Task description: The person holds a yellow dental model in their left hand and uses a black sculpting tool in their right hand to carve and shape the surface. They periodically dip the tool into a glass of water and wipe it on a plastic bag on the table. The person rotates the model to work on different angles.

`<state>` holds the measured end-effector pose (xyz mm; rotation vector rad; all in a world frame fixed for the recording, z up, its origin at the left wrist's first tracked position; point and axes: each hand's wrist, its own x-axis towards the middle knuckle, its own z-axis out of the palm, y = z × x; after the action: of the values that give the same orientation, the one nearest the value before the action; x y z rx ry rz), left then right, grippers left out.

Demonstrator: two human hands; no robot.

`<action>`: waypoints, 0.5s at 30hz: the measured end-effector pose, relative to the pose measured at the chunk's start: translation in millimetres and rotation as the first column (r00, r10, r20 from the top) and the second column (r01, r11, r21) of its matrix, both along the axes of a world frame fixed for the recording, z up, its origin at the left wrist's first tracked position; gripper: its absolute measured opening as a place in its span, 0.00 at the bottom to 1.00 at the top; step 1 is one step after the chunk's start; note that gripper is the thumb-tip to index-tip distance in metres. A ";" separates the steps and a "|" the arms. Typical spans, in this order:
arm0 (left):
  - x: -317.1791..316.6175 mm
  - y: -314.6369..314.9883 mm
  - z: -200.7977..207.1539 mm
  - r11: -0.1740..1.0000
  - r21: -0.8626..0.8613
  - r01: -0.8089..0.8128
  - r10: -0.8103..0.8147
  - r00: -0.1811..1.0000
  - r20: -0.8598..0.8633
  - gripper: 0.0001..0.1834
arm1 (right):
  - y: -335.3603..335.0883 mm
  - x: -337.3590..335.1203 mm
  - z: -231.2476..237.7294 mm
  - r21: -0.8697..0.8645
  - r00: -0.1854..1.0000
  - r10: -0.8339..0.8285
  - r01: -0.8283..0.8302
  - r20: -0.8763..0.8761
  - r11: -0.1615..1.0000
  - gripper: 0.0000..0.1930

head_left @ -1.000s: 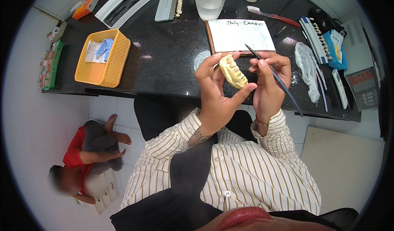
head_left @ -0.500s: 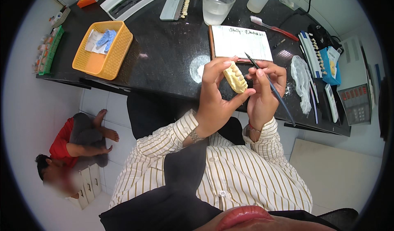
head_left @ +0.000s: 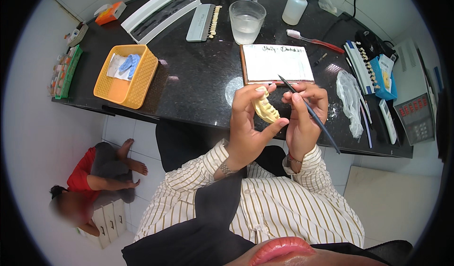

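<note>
A pale yellow plaster dental cast [head_left: 266,111] with a row of teeth is pinched between the thumb and fingers of my left hand [head_left: 247,132], above the front edge of the table. My right hand [head_left: 305,117] grips a thin dark blue brush [head_left: 319,124] like a pen, its pointed tip slanting up and to the left. That tip is apart from the cast, beyond its right side, in front of a writing pad [head_left: 276,62] as I see it. The fingers of my left hand hide part of the cast.
On the black table [head_left: 194,81] are a yellow basket [head_left: 142,84] with a blue moulded piece, a glass of water [head_left: 248,27], a squeeze bottle [head_left: 295,8], a red toothbrush [head_left: 317,41], shade guides [head_left: 204,25] and a plastic bag [head_left: 349,103]. Another person [head_left: 87,174] sits at lower left.
My view has tilted, so the table and hands appear lower. The cast has turned in my left hand, its teeth angled differently. The brush stays in my right hand, its tip apart from the cast.
</note>
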<state>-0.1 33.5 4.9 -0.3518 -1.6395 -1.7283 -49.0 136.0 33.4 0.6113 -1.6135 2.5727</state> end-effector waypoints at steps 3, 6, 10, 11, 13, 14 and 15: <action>2.5 1.5 -0.6 0.996 0.086 0.030 -0.032 0.999 0.032 0.35 | 2.1 1.2 -0.2 0.002 1.000 0.020 -0.020 0.022 1.000 0.06; 2.7 1.4 2.3 0.988 0.141 0.058 -0.065 0.997 0.042 0.34 | 2.0 1.0 0.4 0.008 0.999 0.005 -0.005 0.032 1.000 0.06; 3.5 1.2 2.2 0.991 0.130 0.037 -0.045 0.997 0.059 0.34 | 1.4 1.5 2.2 -0.004 0.999 -0.012 0.012 0.042 1.000 0.07; 4.0 1.0 1.9 0.993 0.115 0.026 -0.034 0.997 0.063 0.34 | 1.2 1.9 3.1 -0.005 0.999 -0.010 0.010 0.036 1.000 0.08; 4.7 0.9 0.9 0.996 0.089 0.005 -0.010 0.998 0.059 0.34 | 0.9 2.2 2.5 -0.010 0.999 -0.008 0.008 0.035 1.000 0.08; 3.8 0.4 0.8 0.997 0.074 -0.006 0.002 0.999 0.051 0.34 | 0.6 1.8 1.9 -0.017 0.999 -0.008 0.009 0.040 1.000 0.08; 3.4 1.2 0.4 0.998 0.063 -0.012 0.009 0.999 0.045 0.34 | 1.7 2.3 1.0 -0.021 0.999 -0.015 0.016 0.046 1.000 0.09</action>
<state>3.3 34.7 5.2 -0.2766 -1.6113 -1.7874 -46.7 137.8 34.5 0.5408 -1.5952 2.6080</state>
